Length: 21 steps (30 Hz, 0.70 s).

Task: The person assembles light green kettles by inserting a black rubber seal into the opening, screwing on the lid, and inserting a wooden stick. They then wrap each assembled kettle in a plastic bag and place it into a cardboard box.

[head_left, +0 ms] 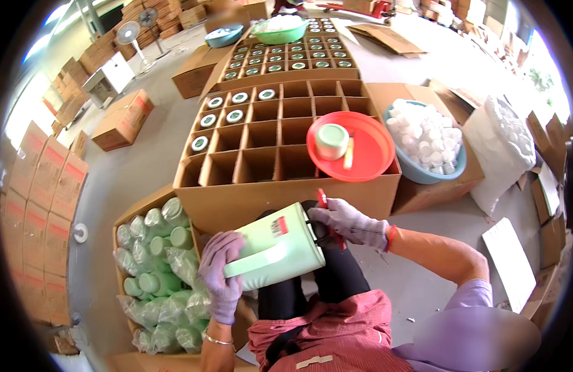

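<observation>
A pale green plastic jug (274, 245) with a long side handle lies tilted above my lap, a red and white label on its wall. My left hand (221, 270), in a grey knit glove, grips it by the base and handle end. At the jug's rim, my gloved right hand (348, 222) is closed around a red-handled tool (322, 198); its working end is hidden, so its kind is unclear. To the left, an open carton (122, 217) holds several green jugs (159, 282), some in clear plastic bags.
Ahead stands a large divided carton (286, 197) with jars in some cells. A red basin (373, 152) on it holds a green cup (331, 141). On the right are a blue basin (426, 177) of white caps and a white sack (494, 155).
</observation>
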Motion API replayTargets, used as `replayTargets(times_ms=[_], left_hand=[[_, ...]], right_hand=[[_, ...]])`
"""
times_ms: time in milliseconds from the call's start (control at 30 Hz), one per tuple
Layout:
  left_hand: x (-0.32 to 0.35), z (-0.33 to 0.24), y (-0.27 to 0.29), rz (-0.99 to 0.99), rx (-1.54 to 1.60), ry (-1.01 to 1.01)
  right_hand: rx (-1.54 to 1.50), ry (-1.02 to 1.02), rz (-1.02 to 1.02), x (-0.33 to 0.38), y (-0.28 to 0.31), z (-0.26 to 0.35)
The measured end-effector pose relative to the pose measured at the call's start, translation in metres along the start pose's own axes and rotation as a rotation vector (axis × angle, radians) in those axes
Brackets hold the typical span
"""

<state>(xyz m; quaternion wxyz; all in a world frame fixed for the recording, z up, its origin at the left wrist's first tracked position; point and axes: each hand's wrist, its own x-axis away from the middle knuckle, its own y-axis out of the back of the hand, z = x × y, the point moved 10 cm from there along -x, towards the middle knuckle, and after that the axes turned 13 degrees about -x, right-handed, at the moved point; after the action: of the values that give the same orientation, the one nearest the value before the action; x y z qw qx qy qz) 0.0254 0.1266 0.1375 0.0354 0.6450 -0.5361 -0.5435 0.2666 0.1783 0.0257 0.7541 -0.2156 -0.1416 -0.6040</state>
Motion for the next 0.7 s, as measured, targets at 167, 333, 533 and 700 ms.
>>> replayTargets(times_ms=[167,333,533,700], left_hand=[[0.016,0.035,0.001,0.074,0.001,0.185],[-0.014,-0.004,-0.004,0.446,-0.39,0.021],[-0.031,0.003,-0.032,0.943,-0.312,0.246],[0.005,0.053,-0.039,0.933,0.087,0.419]], right_hand=[[0.531,0.295,0.092,0.004,-0.008,0.055],[1.356,0.83,-0.266,0.019,0.074,0.13],[1.741,0.632,-0.232,-0.036,0.144,0.094],[1.195,0.885,-0.192,-0.003,0.19,0.118]])
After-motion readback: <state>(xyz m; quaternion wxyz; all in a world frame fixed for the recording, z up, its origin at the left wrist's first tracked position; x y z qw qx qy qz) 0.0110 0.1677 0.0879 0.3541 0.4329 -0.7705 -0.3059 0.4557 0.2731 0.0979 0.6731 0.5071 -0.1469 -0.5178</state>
